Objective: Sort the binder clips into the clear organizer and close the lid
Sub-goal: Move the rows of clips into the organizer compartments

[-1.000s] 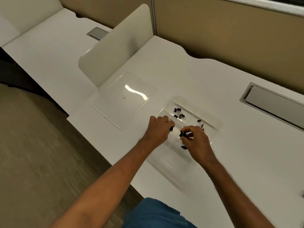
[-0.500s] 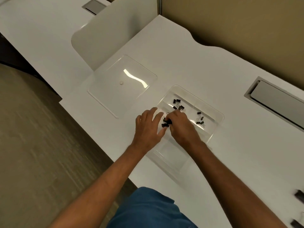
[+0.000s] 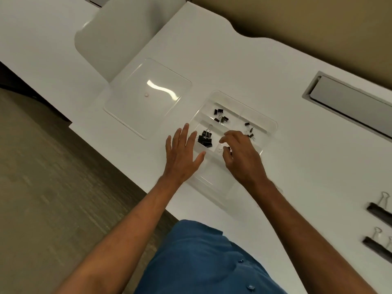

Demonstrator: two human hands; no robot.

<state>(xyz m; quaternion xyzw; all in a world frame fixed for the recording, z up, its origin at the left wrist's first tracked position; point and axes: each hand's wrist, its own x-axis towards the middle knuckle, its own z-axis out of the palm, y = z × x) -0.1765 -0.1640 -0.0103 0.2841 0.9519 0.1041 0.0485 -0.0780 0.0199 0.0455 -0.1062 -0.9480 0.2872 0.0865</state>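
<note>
Small binder clips (image 3: 220, 116) sit sorted in the clear organizer (image 3: 269, 124); large clips (image 3: 379, 211) wait on the surface (image 3: 297, 166), lid (image 3: 148, 96) off. Left hand (image 3: 182, 155) flat, empty; right hand (image 3: 239, 158) curled, seemingly empty.

Single head-worn wide-angle view; no second view is given, so nothing is shared. The scene is seen from above the person's chest, looking forward and steeply down onto the white desk (image 3: 275, 187). Both forearms enter from the bottom edge. The clear organizer (image 3: 269, 122) is framed near centre, within arm's reach. Frame is tilted, floor at left.
</note>
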